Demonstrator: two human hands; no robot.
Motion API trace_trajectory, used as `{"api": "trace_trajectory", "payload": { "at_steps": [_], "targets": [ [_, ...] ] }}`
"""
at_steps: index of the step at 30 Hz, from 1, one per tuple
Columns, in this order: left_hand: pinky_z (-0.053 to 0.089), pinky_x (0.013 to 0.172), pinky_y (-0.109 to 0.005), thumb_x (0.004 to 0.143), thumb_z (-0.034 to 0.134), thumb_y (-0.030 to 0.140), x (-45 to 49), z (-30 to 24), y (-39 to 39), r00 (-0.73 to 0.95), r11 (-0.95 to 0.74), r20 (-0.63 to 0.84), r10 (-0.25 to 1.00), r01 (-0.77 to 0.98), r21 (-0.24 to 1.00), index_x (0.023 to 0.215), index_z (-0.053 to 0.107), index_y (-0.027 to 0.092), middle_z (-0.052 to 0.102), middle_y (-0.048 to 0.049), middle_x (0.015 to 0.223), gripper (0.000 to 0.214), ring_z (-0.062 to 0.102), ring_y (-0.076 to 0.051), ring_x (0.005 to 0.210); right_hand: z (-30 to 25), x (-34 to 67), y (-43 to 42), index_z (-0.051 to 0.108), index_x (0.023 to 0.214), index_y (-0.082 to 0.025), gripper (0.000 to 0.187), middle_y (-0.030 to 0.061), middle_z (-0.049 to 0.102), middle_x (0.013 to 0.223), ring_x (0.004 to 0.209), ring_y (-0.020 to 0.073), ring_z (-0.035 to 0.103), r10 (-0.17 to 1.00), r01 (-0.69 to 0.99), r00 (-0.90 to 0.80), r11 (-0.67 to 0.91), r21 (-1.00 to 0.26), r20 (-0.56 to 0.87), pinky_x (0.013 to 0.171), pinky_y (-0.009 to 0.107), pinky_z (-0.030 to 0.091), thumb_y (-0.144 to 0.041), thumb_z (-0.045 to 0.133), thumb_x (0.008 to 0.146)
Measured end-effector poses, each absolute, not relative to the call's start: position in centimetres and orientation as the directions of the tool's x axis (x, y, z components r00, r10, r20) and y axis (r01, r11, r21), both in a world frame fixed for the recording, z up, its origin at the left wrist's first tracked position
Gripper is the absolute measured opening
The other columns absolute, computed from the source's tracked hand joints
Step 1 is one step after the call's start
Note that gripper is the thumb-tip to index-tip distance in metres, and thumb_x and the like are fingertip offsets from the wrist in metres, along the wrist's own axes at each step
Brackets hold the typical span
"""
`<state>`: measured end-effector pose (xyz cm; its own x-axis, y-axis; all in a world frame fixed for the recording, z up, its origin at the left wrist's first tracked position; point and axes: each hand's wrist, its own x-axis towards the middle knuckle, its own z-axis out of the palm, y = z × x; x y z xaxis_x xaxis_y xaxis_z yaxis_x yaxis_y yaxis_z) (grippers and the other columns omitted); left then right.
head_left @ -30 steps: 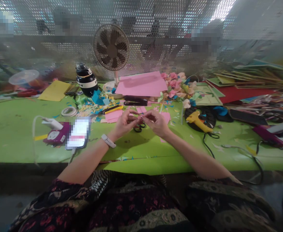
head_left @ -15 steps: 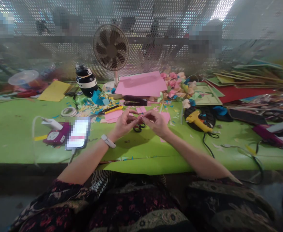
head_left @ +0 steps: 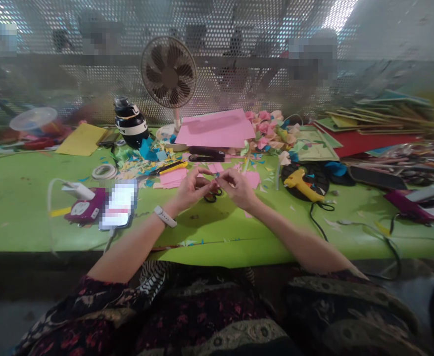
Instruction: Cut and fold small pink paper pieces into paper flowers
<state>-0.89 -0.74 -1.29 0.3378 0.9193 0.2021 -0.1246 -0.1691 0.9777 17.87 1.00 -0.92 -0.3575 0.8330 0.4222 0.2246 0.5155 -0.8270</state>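
Observation:
My left hand [head_left: 191, 190] and my right hand [head_left: 239, 188] meet above the green table [head_left: 24, 198], fingers pinched together on a small pink paper piece [head_left: 214, 183] held between them. A white band sits on my left wrist. Black-handled scissors [head_left: 212, 196] lie on the table just under my fingertips. Cut pink paper pieces [head_left: 174, 176] lie just beyond my left hand.
A phone [head_left: 119, 203] and a purple device [head_left: 85, 209] with a white cable lie at the left. A yellow glue gun [head_left: 301, 184] rests at the right. Behind are a pink sheet [head_left: 217, 128], a small fan [head_left: 169, 74], paper flowers [head_left: 268, 129], tape roll [head_left: 105, 171] and stacked card [head_left: 372, 126].
Almost nothing differs; both hands stay pinched on the pink piece, with only a slight shift of the fingers and of the view.

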Motion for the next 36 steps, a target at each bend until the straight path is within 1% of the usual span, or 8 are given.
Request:
{"api": "trace_trajectory", "payload": {
  "at_steps": [3,7,12,19,26,31,33,36],
  "targets": [
    [0.059,0.061,-0.025,0.074,0.08,0.055,-1.0,-1.4,-0.7,0.359,-0.129,0.155,0.92,-0.095,0.987,0.105,0.053,0.017,0.074,-0.0057,0.083,0.055,0.074,-0.019,0.077,-0.9,17.9,0.8,0.056,0.081,-0.022,0.035,0.0036,0.064,0.076,0.07,0.0181,0.061,0.804,0.287,-0.343,0.582,-0.761,0.486,0.065,0.034,0.05,-0.054,0.059,0.093],
    [0.059,0.057,-0.023,0.078,0.072,0.062,-1.1,-1.8,-0.6,0.42,-0.128,0.118,0.9,-0.004,0.992,0.087,0.06,0.014,0.072,-0.0066,0.078,0.05,0.071,-0.015,0.072,-1.1,17.8,0.8,0.055,0.08,-0.022,0.036,0.0025,0.062,0.074,0.068,0.0163,0.058,0.773,0.345,-0.339,0.633,-0.693,0.537,0.066,0.032,0.047,-0.054,0.055,0.095],
    [0.058,0.054,-0.022,0.077,0.072,0.065,-1.1,-2.0,-0.5,0.433,-0.131,0.118,0.894,0.0,0.991,0.089,0.062,0.014,0.072,-0.0065,0.078,0.053,0.071,-0.015,0.07,-1.0,17.6,0.8,0.053,0.08,-0.022,0.04,0.0025,0.061,0.073,0.068,0.0158,0.056,0.784,0.339,-0.346,0.616,-0.711,0.515,0.066,0.031,0.046,-0.059,0.052,0.095],
    [0.056,0.053,-0.021,0.078,0.071,0.063,-1.0,-1.7,-0.6,0.427,-0.179,0.166,0.889,-0.011,0.984,0.084,0.062,0.014,0.072,-0.0065,0.072,0.05,0.07,-0.013,0.064,-0.8,17.7,0.7,0.053,0.08,-0.021,0.035,0.0027,0.059,0.075,0.068,0.0155,0.055,0.803,0.382,-0.344,0.593,-0.709,0.486,0.063,0.03,0.043,-0.052,0.052,0.096],
    [0.056,0.054,-0.023,0.079,0.073,0.059,-1.4,-0.5,-0.9,0.477,-0.112,0.105,0.873,-0.014,0.994,0.083,0.064,0.014,0.071,-0.0079,0.076,0.046,0.07,-0.015,0.069,-0.3,18.0,0.6,0.046,0.077,-0.022,0.032,-0.0015,0.052,0.067,0.062,0.0133,0.048,0.814,0.378,-0.433,0.555,-0.742,0.388,0.06,0.028,0.036,-0.047,0.047,0.096],
    [0.054,0.05,-0.022,0.077,0.075,0.059,-1.3,-0.4,-0.8,0.38,-0.102,0.108,0.919,-0.036,0.994,0.086,0.064,0.015,0.071,-0.0056,0.076,0.046,0.07,-0.016,0.065,-0.5,17.8,0.8,0.048,0.079,-0.022,0.03,-0.0024,0.051,0.066,0.061,0.0131,0.049,0.842,0.335,-0.41,0.496,-0.801,0.35,0.06,0.027,0.038,-0.047,0.047,0.095],
    [0.052,0.048,-0.02,0.076,0.076,0.057,-1.4,-0.5,-0.5,0.302,-0.116,0.124,0.945,-0.041,0.992,0.087,0.065,0.016,0.073,-0.0057,0.077,0.044,0.07,-0.015,0.063,-0.7,17.8,1.0,0.048,0.081,-0.022,0.029,-0.0024,0.051,0.066,0.06,0.0131,0.049,0.857,0.363,-0.413,0.464,-0.808,0.306,0.06,0.027,0.038,-0.046,0.044,0.096],
    [0.052,0.048,-0.02,0.081,0.074,0.049,-1.8,-0.5,0.1,0.114,-0.164,0.17,0.979,-0.055,0.985,0.089,0.066,0.017,0.073,-0.0053,0.077,0.034,0.07,-0.014,0.063,-1.0,17.9,1.4,0.052,0.082,-0.02,0.023,0.0013,0.057,0.075,0.067,0.0145,0.052,0.865,0.537,-0.419,0.483,-0.692,0.278,0.064,0.028,0.039,-0.04,0.049,0.093]
  ]
}}
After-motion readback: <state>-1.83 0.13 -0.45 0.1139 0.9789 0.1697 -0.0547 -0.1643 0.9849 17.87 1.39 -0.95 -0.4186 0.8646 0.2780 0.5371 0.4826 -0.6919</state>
